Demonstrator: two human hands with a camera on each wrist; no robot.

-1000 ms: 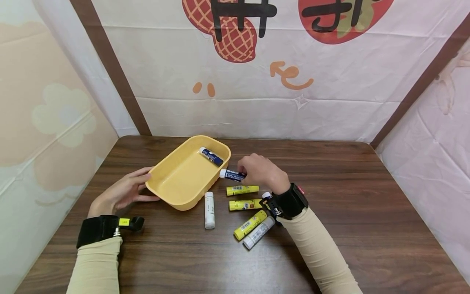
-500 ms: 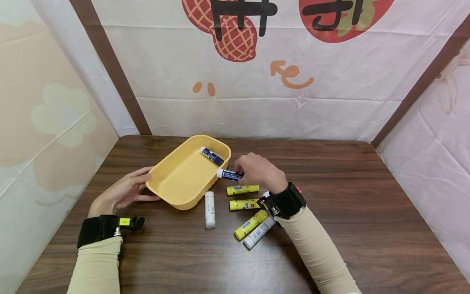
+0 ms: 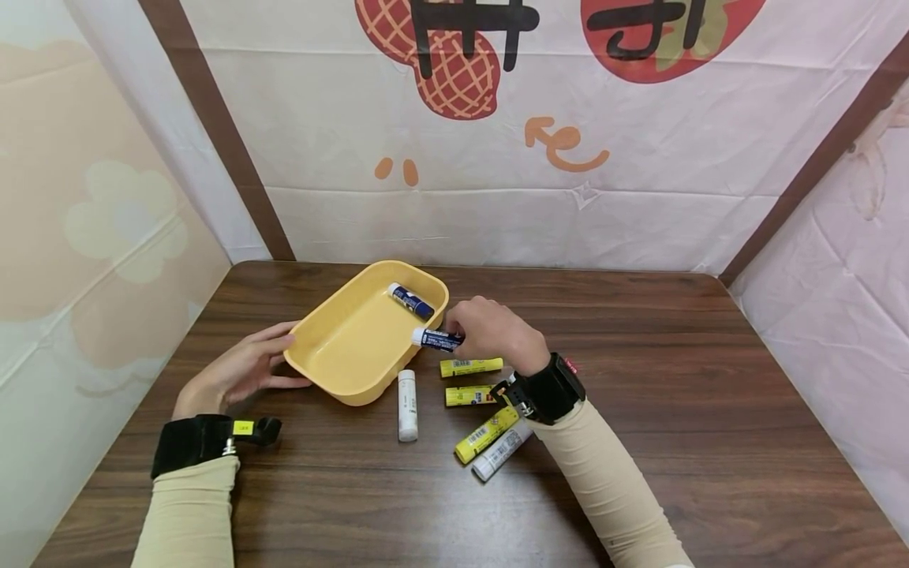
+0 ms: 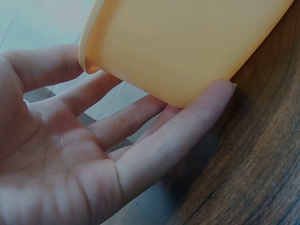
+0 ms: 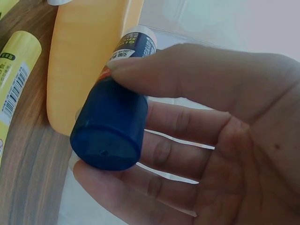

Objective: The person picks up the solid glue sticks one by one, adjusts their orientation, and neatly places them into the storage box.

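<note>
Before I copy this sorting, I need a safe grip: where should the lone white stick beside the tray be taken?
Pinch the white stick across its middle, from above. It lies flat on the table, long sides bare, clear of the yellow tray and yellow sticks.

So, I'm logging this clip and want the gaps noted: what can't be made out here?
- Label print on the blue tube: too small in head view, covered by the right hand in the wrist view.
- Tray inside: unseen from the left wrist.
- One tube behind the right wristband: mostly hidden.
</note>
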